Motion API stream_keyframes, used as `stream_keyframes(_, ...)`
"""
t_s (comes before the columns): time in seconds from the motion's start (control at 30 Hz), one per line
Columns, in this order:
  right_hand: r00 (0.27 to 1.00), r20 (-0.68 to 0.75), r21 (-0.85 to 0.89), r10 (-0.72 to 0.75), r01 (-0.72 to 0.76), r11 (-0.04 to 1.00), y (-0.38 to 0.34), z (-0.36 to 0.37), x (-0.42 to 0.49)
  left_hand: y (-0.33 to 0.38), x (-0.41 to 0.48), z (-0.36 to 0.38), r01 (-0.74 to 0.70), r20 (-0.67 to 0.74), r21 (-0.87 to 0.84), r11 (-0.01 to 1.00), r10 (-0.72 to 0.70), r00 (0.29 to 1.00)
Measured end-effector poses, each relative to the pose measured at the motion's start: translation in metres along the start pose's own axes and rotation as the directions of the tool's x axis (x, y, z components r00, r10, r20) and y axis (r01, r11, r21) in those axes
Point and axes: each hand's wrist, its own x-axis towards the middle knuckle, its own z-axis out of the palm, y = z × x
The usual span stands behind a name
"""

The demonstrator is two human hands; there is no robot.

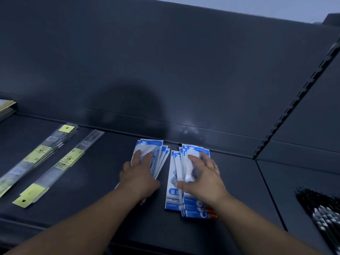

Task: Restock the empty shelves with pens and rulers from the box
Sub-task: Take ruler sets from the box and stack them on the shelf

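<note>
While my left fingers lie flat on the left stack, my right fingers spread over the right stack, thumb stretched across it. Neither hand grasps; both are loose and only press down. Each stack sits directly under its own hand, so no reach has to cross.

Both stacks are fanned blue-and-white packs with their long axis running from me toward the back wall. Their patterned header ends point at that wall, though I cannot tell if they touch it. They lie just beside each other on the shelf.

I judge that squaring them means pushing along that axis. Rulers lie slanted, well apart on my left, and pens far right.
</note>
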Motion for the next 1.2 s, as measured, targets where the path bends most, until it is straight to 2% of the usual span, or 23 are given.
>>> stream_keyframes(0.1,0.996,-0.067,0.156,0.055,-0.044,0.987,0.0,-0.004,0.0,0.002,0.0,-0.005,0.027,0.019,0.012,1.0,-0.027,0.999)
stream_keyframes(0.13,0.992,-0.097,0.192,0.086,-0.067,0.979,0.001,-0.004,0.001,0.003,-0.001,-0.006,0.02,-0.016,0.039,0.999,-0.019,1.0)
stream_keyframes(0.2,0.977,-0.154,0.243,0.147,-0.107,0.964,0.002,-0.008,0.002,0.01,-0.009,-0.004,-0.094,-0.172,0.053,0.994,0.102,0.98)
stream_keyframes(0.23,0.968,-0.168,0.294,0.186,-0.131,0.947,0.004,-0.01,0.003,0.016,-0.014,0.0,-0.193,-0.224,-0.006,0.981,0.186,0.957)
stream_keyframes(0.3,0.953,-0.157,0.434,0.259,-0.169,0.885,0.005,-0.013,0.001,0.033,-0.029,0.011,-0.321,-0.192,-0.197,0.927,0.284,0.939)
stream_keyframes(0.37,0.955,-0.121,0.487,0.271,-0.181,0.855,0.005,-0.012,-0.002,0.05,-0.039,0.022,-0.244,-0.045,-0.404,0.881,0.248,0.968)
stream_keyframes(0.43,0.965,-0.095,0.471,0.243,-0.172,0.865,0.006,-0.01,-0.005,0.061,-0.036,0.027,-0.116,0.007,-0.583,0.804,0.148,0.989)
stream_keyframes(0.5,0.976,-0.04,0.505,0.216,-0.166,0.847,0.004,-0.007,-0.009,0.065,-0.027,0.026,-0.037,0.042,-0.674,0.738,0.088,0.995)
stream_keyframes(0.6,0.983,0.024,0.564,0.181,-0.163,0.809,0.009,-0.002,-0.012,0.065,-0.018,0.023,0.02,0.119,-0.752,0.659,0.107,0.987)
stream_keyframes(0.73,0.982,-0.047,0.588,0.183,-0.121,0.8,0.01,-0.004,-0.024,0.066,-0.028,0.02,-0.076,0.087,-0.664,0.744,0.178,0.98)
stream_keyframes(0.87,0.992,0.015,0.564,0.128,-0.114,0.818,0.015,-0.006,-0.036,0.062,-0.049,0.026,-0.183,0.04,-0.514,0.838,0.237,0.971)
stream_keyframes(1.0,0.985,0.111,0.643,0.134,-0.174,0.746,0.018,-0.011,-0.028,0.061,-0.05,0.028,-0.121,0.095,-0.374,0.919,0.168,0.981)
stream_keyframes(1.2,0.995,0.076,0.55,0.062,-0.093,0.83,0.023,-0.021,-0.011,0.071,-0.029,0.025,-0.037,0.118,-0.378,0.925,0.087,0.989)
